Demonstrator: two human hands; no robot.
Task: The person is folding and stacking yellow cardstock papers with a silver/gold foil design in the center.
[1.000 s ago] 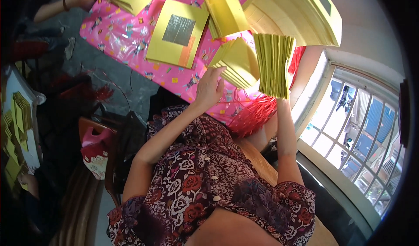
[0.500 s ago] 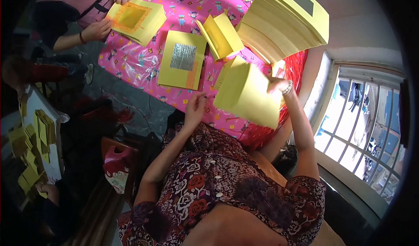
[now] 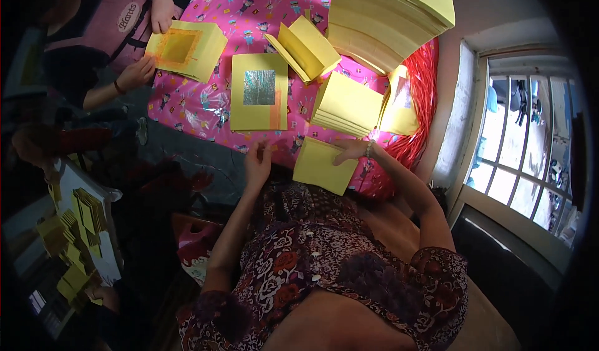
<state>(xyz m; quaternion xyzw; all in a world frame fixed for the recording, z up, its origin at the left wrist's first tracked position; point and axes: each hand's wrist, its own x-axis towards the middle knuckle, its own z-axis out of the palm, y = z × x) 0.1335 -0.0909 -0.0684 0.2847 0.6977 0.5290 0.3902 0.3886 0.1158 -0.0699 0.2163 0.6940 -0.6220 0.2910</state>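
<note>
My right hand [image 3: 353, 151] grips the right edge of a folded yellow card [image 3: 323, 167], thumb on top, at the near edge of the pink table. My left hand [image 3: 257, 163] hovers left of it, fingers loosely bent and apart, with nothing visible in them. Beyond lies a yellow card with a shiny silver square [image 3: 259, 88] and an orange strip at its lower right. A small stack of folded yellow cards [image 3: 349, 105] sits just past my right hand. Behind it, a half-open yellow card [image 3: 306, 48] stands on its edges.
A tall stack of yellow cards [image 3: 387, 30] is at the far right, beside red shiny strips [image 3: 424, 95]. Across the pink patterned tablecloth [image 3: 212, 101], another person's hands [image 3: 138, 73] hold an orange-bordered yellow card [image 3: 181, 48]. A barred window [image 3: 521, 145] is at right.
My right hand has drawn a yellow card toward me, off the small stack, which now shows whole. My left hand has shifted slightly left and nearer. The head view has moved a little.
</note>
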